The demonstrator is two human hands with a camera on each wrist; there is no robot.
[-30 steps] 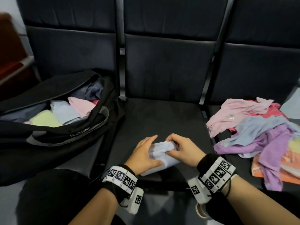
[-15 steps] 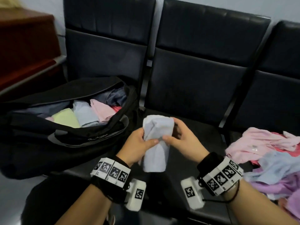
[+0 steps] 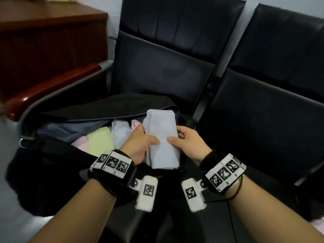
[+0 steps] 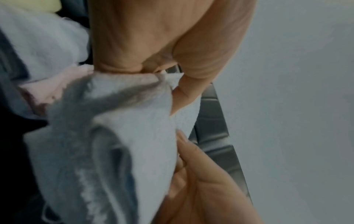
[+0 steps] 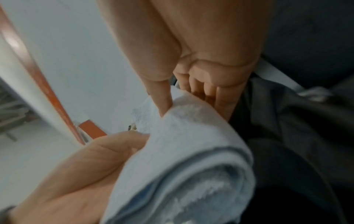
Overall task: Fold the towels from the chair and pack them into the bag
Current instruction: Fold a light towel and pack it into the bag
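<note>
Since a moment ago I've carried the folded towel (image 3: 162, 137) over the open bag (image 3: 52, 163); my left hand (image 3: 140, 142) and right hand (image 3: 189, 144) both grip it, seemingly above packed towels (image 3: 100, 142).

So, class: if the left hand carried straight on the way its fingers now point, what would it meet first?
The left hand already grips the folded light-blue towel. Beyond that lie, probably, the towels packed in the open black bag, though depth is unclear.
</note>
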